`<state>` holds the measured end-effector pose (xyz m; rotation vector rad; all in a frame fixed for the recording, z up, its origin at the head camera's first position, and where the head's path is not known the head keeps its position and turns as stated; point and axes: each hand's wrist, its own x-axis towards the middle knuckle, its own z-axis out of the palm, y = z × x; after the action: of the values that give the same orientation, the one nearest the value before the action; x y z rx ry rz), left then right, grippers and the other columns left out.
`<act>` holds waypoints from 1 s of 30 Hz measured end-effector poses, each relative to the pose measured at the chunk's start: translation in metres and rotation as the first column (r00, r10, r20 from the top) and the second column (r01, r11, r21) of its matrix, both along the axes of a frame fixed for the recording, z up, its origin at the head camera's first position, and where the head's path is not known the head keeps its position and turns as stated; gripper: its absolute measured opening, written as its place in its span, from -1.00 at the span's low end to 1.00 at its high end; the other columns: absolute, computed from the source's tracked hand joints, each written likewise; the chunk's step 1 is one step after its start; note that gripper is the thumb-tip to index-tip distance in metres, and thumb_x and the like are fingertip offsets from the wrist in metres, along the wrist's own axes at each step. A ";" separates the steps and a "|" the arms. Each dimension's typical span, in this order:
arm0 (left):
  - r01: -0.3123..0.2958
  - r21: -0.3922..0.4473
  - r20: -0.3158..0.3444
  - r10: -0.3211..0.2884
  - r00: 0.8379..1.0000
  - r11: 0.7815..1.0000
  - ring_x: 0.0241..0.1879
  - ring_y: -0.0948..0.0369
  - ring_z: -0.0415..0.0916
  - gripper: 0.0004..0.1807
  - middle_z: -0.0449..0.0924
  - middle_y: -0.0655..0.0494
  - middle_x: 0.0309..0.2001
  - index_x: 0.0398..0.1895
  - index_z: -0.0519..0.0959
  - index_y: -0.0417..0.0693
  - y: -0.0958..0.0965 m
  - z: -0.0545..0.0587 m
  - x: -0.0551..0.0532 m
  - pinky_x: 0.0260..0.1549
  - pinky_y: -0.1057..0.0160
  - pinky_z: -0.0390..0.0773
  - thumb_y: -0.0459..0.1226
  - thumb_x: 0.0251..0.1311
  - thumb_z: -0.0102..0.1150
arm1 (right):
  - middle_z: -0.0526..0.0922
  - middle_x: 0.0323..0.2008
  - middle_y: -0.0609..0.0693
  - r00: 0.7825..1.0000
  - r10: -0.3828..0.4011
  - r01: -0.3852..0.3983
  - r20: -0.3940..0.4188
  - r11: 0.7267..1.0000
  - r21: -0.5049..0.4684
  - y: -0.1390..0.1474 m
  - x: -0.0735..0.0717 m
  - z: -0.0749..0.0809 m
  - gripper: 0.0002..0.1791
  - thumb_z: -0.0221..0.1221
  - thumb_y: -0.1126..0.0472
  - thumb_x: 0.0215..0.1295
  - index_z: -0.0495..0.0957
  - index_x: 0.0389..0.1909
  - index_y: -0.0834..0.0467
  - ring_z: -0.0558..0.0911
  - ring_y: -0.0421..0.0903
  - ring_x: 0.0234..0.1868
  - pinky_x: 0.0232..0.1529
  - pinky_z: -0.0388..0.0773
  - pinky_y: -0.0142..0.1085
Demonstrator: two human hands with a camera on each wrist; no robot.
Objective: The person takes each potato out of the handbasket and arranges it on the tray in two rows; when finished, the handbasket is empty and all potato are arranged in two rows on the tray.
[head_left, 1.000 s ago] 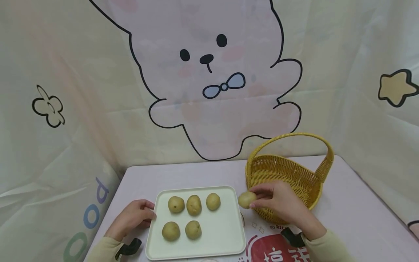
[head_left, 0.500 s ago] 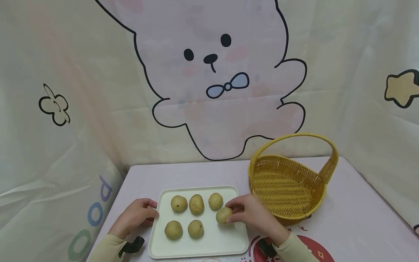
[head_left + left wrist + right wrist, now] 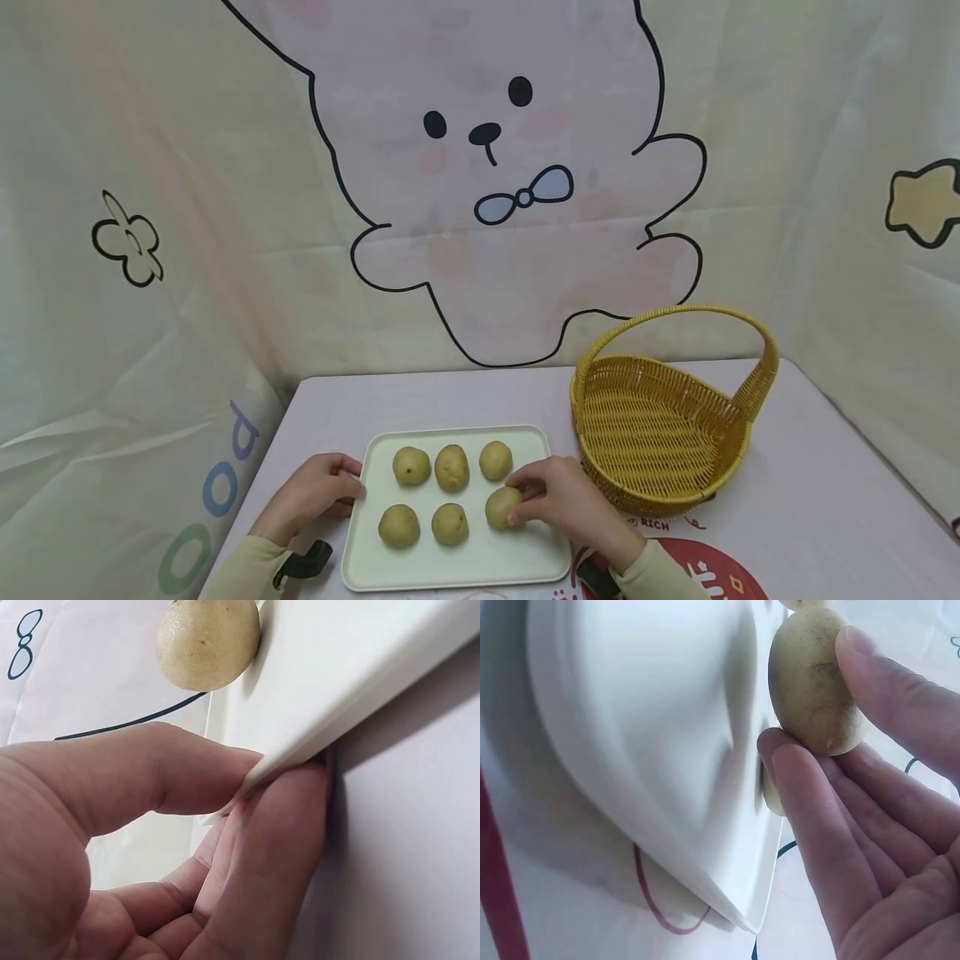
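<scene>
My right hand (image 3: 568, 503) pinches a potato (image 3: 501, 507) between thumb and fingers over the right part of a white rectangular tray (image 3: 450, 571). The right wrist view shows the potato (image 3: 814, 682) gripped from its sides. Several other potatoes lie on the tray, among them a back-row potato (image 3: 452, 468) and a front-row potato (image 3: 399, 526). At the tray's left edge, my left hand (image 3: 318, 493) holds the rim. Up close in the left wrist view, its thumb and forefinger pinch that rim (image 3: 330, 724), with another potato (image 3: 208, 643) beyond.
A yellow woven basket (image 3: 660, 498) with a tall handle stands right of the tray, with nothing visible inside. The pale tabletop (image 3: 442, 400) carries a red printed design (image 3: 705, 560) near the front right. A fabric backdrop with a cartoon bear (image 3: 495, 275) rises behind.
My right hand has carried the potato left and down from beside the basket to over the tray's right part. The left hand stays at the tray's edge. The view has shifted slightly.
</scene>
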<state>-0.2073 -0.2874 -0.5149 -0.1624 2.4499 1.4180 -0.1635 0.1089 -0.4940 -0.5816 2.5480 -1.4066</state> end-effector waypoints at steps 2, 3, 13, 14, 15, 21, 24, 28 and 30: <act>-0.001 0.001 0.001 0.001 1.000 1.000 -0.28 0.12 0.71 -0.68 0.73 -0.06 -0.21 -0.03 0.64 -0.31 0.000 0.000 0.000 -0.29 0.15 0.76 -0.39 0.14 0.36 | 0.87 -0.19 0.06 1.000 0.001 -0.001 0.010 1.000 -0.002 -0.001 0.001 -0.001 -0.56 0.64 0.17 0.02 0.80 -0.07 0.23 0.82 -0.16 -0.24 -0.19 0.72 -0.41; -0.001 -0.001 0.000 0.001 1.000 1.000 -0.28 0.13 0.70 -0.68 0.72 -0.05 -0.21 -0.02 0.64 -0.31 0.000 0.000 0.000 -0.29 0.15 0.75 -0.39 0.14 0.36 | 0.87 -0.19 0.07 1.000 0.001 -0.001 0.014 1.000 -0.003 -0.001 0.001 -0.001 -0.56 0.64 0.18 0.02 0.80 -0.06 0.23 0.82 -0.16 -0.24 -0.20 0.72 -0.40; -0.009 -0.010 -0.007 0.009 1.000 1.000 -0.28 0.14 0.69 -0.63 0.72 -0.06 -0.19 0.02 0.62 -0.33 0.003 0.000 -0.001 -0.30 0.16 0.75 -0.38 0.14 0.37 | 0.87 -0.19 -0.01 1.000 -0.013 0.012 0.020 0.998 0.056 -0.004 0.001 -0.002 -0.57 0.64 0.14 0.03 0.81 -0.07 0.19 0.79 -0.20 -0.22 -0.20 0.70 -0.38; -0.010 -0.012 -0.006 0.010 1.000 1.000 -0.28 0.14 0.69 -0.63 0.72 -0.06 -0.19 0.02 0.62 -0.33 0.003 0.000 -0.001 -0.30 0.16 0.75 -0.38 0.14 0.37 | 0.87 -0.19 -0.01 1.000 -0.016 0.014 0.023 0.998 0.063 -0.004 0.001 -0.002 -0.57 0.64 0.13 0.03 0.81 -0.07 0.18 0.79 -0.20 -0.22 -0.20 0.70 -0.39; -0.009 -0.013 -0.005 0.009 1.000 1.000 -0.28 0.14 0.69 -0.64 0.72 -0.06 -0.19 0.02 0.62 -0.33 0.003 0.000 -0.001 -0.30 0.16 0.74 -0.38 0.14 0.37 | 0.87 -0.19 -0.01 1.000 -0.017 0.015 0.022 0.998 0.065 -0.004 0.001 -0.002 -0.57 0.64 0.13 0.03 0.81 -0.07 0.18 0.79 -0.20 -0.22 -0.20 0.70 -0.38; -0.008 -0.001 0.000 0.008 1.000 1.000 -0.28 0.13 0.69 -0.65 0.72 -0.06 -0.19 0.00 0.63 -0.32 0.003 0.000 -0.002 -0.29 0.15 0.75 -0.39 0.12 0.39 | 0.86 -0.21 -0.02 1.000 -0.022 0.021 0.019 0.998 0.065 -0.002 0.001 0.000 -0.57 0.65 0.15 0.01 0.80 -0.09 0.18 0.78 -0.21 -0.24 -0.22 0.68 -0.39; -0.006 -0.001 -0.001 0.006 1.000 1.000 -0.28 0.14 0.69 -0.64 0.73 -0.04 -0.20 0.00 0.64 -0.29 0.000 0.000 -0.004 -0.29 0.17 0.75 -0.36 0.13 0.42 | 0.85 -0.19 -0.01 1.000 -0.021 0.021 0.004 0.997 0.079 -0.002 0.001 0.000 -0.53 0.66 0.15 0.00 0.79 -0.06 0.20 0.77 -0.18 -0.21 -0.20 0.68 -0.38; -0.025 -0.012 0.019 0.025 0.999 1.000 -0.27 0.14 0.71 -0.60 0.75 -0.03 -0.20 -0.01 0.65 -0.26 -0.004 0.002 -0.001 -0.25 0.17 0.76 -0.21 0.20 0.51 | 0.83 -0.08 0.04 0.999 -0.037 0.042 -0.039 0.989 0.139 0.002 0.007 0.008 -0.42 0.66 0.08 0.01 0.76 0.05 0.22 0.77 -0.07 -0.11 -0.10 0.72 -0.26; -0.047 -0.039 0.015 0.047 0.999 0.998 -0.26 0.15 0.73 -0.52 0.75 -0.02 -0.20 0.01 0.65 -0.24 -0.006 0.004 0.003 -0.24 0.17 0.77 -0.07 0.23 0.54 | 0.82 -0.03 0.06 0.997 -0.057 0.064 -0.056 0.988 0.140 0.009 0.014 0.017 -0.41 0.65 0.04 0.05 0.75 0.08 0.20 0.78 -0.01 -0.07 -0.05 0.75 -0.18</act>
<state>-0.2039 -0.2929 -0.5104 -0.2402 2.4773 1.3840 -0.1493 0.1180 -0.4771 -0.5277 2.7004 -1.2303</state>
